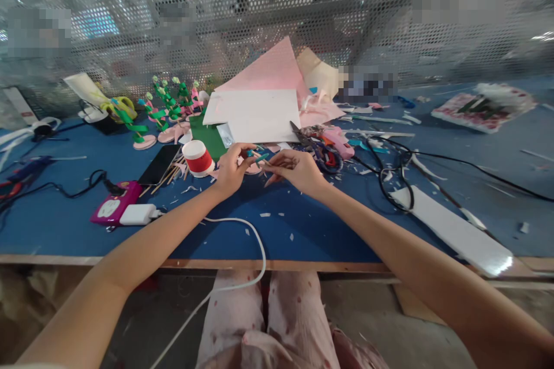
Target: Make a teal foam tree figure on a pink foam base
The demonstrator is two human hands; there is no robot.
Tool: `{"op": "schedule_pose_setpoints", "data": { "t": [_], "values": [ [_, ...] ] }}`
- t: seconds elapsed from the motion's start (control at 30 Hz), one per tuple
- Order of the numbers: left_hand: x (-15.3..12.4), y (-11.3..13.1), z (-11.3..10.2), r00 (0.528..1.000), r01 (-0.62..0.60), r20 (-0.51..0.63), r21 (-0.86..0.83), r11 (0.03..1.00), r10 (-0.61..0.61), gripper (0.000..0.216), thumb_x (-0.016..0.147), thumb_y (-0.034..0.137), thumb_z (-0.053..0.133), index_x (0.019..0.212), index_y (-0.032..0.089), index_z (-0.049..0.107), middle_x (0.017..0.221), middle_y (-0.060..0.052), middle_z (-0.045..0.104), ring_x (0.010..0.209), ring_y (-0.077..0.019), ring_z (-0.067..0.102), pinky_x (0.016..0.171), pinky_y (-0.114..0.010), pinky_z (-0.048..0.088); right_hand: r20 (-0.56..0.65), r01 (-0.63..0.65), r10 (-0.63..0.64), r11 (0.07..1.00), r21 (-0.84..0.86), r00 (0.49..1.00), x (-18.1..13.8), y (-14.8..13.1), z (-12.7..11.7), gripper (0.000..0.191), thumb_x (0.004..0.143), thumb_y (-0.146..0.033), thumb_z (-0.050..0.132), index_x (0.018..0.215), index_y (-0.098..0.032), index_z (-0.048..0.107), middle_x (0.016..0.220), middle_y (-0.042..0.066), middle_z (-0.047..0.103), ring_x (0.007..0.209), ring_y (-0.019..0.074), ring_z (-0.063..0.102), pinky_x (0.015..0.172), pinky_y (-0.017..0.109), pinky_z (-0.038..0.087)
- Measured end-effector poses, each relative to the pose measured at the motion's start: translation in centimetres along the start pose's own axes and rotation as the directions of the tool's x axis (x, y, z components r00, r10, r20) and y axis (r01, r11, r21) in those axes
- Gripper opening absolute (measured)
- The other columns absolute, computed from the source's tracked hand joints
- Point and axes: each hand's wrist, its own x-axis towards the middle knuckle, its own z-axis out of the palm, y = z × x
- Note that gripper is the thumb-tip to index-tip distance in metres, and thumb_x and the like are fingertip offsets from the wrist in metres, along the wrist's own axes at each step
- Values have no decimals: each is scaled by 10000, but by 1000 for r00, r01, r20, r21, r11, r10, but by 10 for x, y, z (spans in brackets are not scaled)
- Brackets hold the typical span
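Head view: both hands meet over the blue table [311,240], teal strip [261,158] between them, just past the white tub [199,159]. Left hand [231,172] has it pinched, thumb and finger clamped on the strip. Right hand [299,169] comes in at the other end, fingertips close together; can't tell if they clamp the strip or something thin beside it. Two-handed hold is probably for control, piece is tiny. Scissors [331,160] lie by the right hand, likely parked for reach; wooden sticks [169,177] sit bundled left of the tub, probably same reason. Materials: strip narrow, looks flexible; tub a squat cylinder, red label; white sheet [262,118] flat, smooth, stiff-looking; pink sheet [270,72] thin, pointed corner; green models [139,130] wrapped in curled strips on round pink bases.
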Motion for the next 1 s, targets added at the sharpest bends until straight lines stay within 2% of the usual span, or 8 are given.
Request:
{"op": "schedule_pose_setpoints", "data": {
  "t": [0.4,1.0],
  "values": [
    [0,-1,1,999,33,19,-112,993,-31,196,794,331,582,897,168,619,738,-12,615,627,-106,531,606,-219,398,-27,47,-48,999,-19,999,0,-1,-2,386,544,-482,742,672,-146,604,591,6,620,479,167,640,466,250,525],
    [0,-2,1,999,28,31,-109,994,-25,248,780,395,587,879,173,640,738,-21,619,639,-117,539,624,-230,411,-31,20,-22,998,-61,999,-1,-4,-1,399,545,-502,734,667,-147,600,537,-8,588,459,161,625,459,249,508]
  ]
}}
